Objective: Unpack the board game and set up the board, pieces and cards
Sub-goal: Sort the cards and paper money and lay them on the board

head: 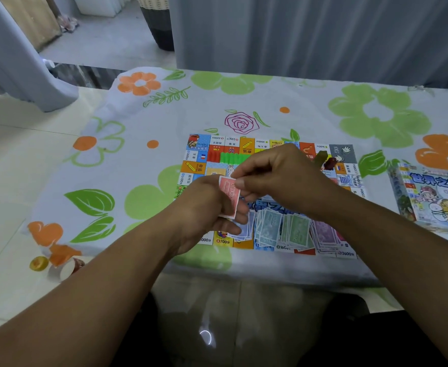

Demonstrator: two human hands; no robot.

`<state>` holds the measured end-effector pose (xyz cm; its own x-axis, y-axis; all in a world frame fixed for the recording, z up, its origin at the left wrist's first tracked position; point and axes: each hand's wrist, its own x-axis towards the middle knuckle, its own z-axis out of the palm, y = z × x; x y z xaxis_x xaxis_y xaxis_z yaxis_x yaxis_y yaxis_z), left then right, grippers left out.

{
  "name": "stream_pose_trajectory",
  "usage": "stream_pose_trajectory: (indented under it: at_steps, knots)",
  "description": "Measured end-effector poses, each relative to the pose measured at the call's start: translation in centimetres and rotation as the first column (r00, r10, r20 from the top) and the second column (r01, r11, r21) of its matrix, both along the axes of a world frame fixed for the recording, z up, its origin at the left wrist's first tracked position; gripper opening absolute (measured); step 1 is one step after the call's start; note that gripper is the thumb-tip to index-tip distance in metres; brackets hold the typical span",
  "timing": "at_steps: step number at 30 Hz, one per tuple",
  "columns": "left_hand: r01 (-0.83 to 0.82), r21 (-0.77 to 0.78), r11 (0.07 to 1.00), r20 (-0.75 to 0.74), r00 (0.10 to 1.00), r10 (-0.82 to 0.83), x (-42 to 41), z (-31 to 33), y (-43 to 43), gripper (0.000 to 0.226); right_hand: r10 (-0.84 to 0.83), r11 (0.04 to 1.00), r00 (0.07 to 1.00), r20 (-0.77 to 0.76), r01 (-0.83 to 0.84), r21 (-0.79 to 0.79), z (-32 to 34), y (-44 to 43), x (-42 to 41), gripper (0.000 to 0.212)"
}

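Table covered by flowered cloth; game board laid flat at centre; game box set near right edge.

The board lies at the middle of the table. Piles of notes run along its near edge; houses stand at its far left, tokens at its far right. The box lies to its right, apart. Small things, perhaps fruit, sit at the table's near-left edge.
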<state>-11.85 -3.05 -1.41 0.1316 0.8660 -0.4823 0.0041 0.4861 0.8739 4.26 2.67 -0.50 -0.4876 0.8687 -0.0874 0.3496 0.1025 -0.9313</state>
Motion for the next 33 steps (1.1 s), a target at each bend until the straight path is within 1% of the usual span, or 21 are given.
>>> stream_pose_trajectory:
  at_steps: [7, 13, 17, 21, 24, 29, 33]
  knots:
    - [-0.006, -0.025, 1.0, 0.022, 1.0, 0.007, -0.2, 0.0, 0.1, 0.039, 0.01, 0.998, 0.999, 0.042, -0.012, 0.061, -0.4, 0.2, -0.3, 0.011]
    - [-0.068, -0.038, 0.997, 0.012, 0.998, 0.068, -0.2, -0.2, 0.0, 0.033, 0.029, 0.999, 0.998, 0.049, -0.03, 0.02, -0.2, 0.2, -0.4, 0.01]
    - [-0.071, -0.038, 0.997, 0.024, 0.997, 0.072, -0.2, -0.2, -0.1, 0.034, 0.056, 0.998, 0.995, 0.082, -0.059, 0.035, -0.1, 0.1, -0.5, 0.009]
    - [-0.11, -0.018, 0.994, 0.004, 0.994, 0.11, -0.3, -0.2, -0.3, 0.028, 0.022, 1.0, 0.999, 0.035, -0.023, 0.006, -0.2, 0.0, -0.7, 0.01]
    - [-0.125, -0.026, 0.992, 0.032, 0.991, 0.126, -0.3, 0.0, -0.3, 0.027, -0.01, 1.0, 1.0, 0.016, 0.01, -0.005, -0.6, -0.2, -0.9, 0.01]
    - [-0.124, -0.065, 0.99, 0.027, 0.992, 0.126, -0.6, -0.3, -0.5, 0.027, -0.013, 1.0, 0.999, 0.048, 0.013, -0.014, -1.1, -0.4, -1.3, 0.008]
    - [-0.132, -0.079, 0.988, 0.042, 0.99, 0.135, -0.9, -0.5, -0.7, 0.027, 0.001, 1.0, 0.996, 0.094, -0.002, 0.013, -1.2, -0.6, -1.8, 0.006]
